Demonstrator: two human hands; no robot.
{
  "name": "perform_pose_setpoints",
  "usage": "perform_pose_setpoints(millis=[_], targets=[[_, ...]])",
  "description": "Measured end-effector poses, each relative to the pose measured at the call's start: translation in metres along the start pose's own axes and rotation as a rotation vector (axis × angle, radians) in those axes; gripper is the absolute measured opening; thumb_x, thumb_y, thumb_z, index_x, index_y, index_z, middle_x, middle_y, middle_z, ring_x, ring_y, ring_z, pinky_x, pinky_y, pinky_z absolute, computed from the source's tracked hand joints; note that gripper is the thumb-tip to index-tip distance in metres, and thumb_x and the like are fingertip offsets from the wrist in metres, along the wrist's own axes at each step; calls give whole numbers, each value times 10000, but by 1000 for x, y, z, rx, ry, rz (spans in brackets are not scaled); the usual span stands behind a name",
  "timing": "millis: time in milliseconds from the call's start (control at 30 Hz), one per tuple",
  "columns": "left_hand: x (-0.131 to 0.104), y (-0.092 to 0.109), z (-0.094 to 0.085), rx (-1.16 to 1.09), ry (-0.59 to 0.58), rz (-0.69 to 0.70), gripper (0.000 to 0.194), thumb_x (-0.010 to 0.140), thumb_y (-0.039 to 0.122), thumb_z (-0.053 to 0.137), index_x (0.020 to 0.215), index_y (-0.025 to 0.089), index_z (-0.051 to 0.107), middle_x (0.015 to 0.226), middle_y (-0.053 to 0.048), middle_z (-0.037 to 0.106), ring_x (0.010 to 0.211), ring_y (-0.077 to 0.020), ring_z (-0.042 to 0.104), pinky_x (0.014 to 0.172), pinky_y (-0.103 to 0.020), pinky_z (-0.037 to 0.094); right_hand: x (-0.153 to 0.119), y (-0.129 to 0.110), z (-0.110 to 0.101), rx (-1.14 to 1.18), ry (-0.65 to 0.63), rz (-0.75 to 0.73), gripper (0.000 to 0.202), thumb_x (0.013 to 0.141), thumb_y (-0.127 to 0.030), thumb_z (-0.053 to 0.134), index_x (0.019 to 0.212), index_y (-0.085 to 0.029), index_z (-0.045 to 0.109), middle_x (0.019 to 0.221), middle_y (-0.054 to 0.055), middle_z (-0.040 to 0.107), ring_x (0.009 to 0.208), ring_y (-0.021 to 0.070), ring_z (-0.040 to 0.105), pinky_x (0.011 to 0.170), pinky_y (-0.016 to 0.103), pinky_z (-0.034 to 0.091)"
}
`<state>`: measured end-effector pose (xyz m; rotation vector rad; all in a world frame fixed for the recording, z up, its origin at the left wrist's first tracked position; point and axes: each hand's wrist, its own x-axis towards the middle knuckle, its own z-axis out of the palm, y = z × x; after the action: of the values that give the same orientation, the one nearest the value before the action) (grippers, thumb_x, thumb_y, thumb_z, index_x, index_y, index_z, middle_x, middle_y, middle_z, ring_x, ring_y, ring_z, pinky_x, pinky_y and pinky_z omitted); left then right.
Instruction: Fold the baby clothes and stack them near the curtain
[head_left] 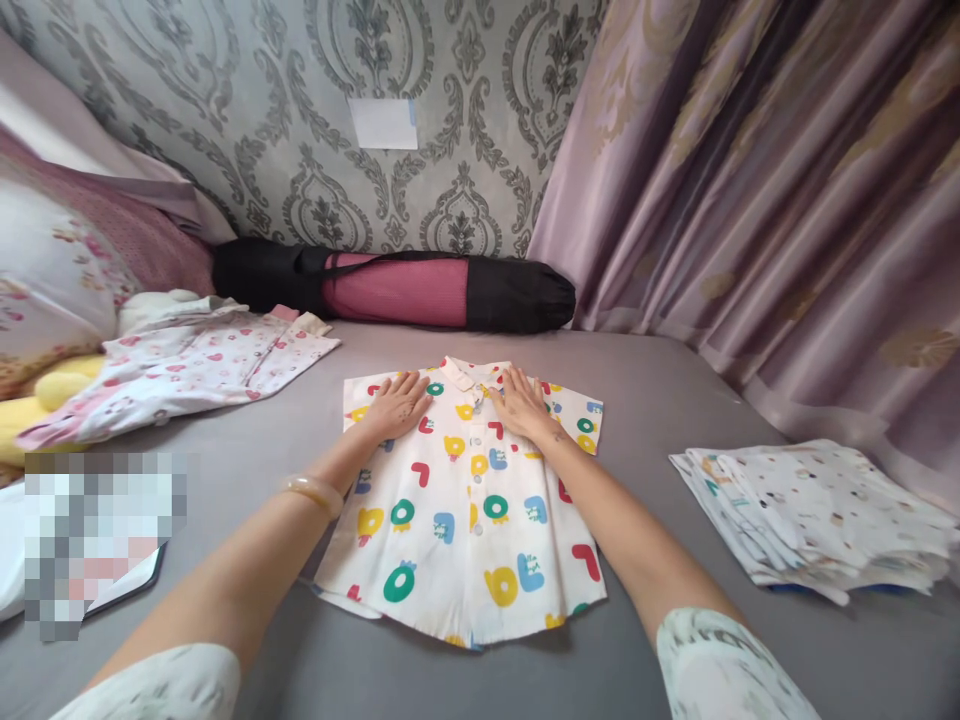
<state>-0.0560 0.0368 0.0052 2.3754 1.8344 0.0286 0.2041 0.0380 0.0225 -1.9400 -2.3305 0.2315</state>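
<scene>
A small white short-sleeved button-up shirt (461,540) with colourful letter prints lies spread out, front side up, on a grey sheet (300,660). Its collar points away from me and its hem is toward me. My left hand (401,405) rests flat on the shirt's left shoulder area, fingers spread. Near the collar, on the other side of the button line, my right hand (519,402) lies flat on the cloth with its fingers stretched out. Neither hand grips the fabric.
Folded white printed clothes (817,515) are stacked at the right. A heart-print garment (217,365) and a yellow plush (60,395) lie at the left, above a blurred-out item (105,540). Along the wall runs a black and pink rolled bag (397,290), beside a purple curtain (675,180).
</scene>
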Motion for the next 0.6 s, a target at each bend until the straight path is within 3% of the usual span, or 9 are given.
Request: perform_pose_setpoints(millis=[233,367,467,600], targets=[[0,-1,0,-17,12,7,648,982,507,141,1531,181,254,1606,-92,200,1485,-258,140,1184,-478,117,16,-11,20,51,-3,37,708,990,-514,148,1532,-60,197,1612,129,117,1486,234,63,1188,463,37],[0,-4,3,-38,63,30,625,983,489,190,1503,165,314,1585,-119,263,1471,-281,188,1171,-493,151,17,-6,16,149,-19,19,675,991,-498,198,1533,-96,215,1615,112,114,1489,220,51,1191,468,21],[-5,-3,4,-38,247,83,552,976,433,267,1403,133,448,1515,-162,383,1415,-285,309,1139,-463,232,11,-1,5,318,29,25,619,993,-439,209,1513,-112,282,1602,110,191,1481,206,126,1197,413,103],[-19,2,-4,-64,527,81,435,959,358,326,1259,139,553,1356,-172,534,1254,-288,473,1046,-447,331,-19,19,-10,477,325,29,505,939,-313,344,1398,-138,461,1461,132,467,1367,196,402,1127,346,308]])
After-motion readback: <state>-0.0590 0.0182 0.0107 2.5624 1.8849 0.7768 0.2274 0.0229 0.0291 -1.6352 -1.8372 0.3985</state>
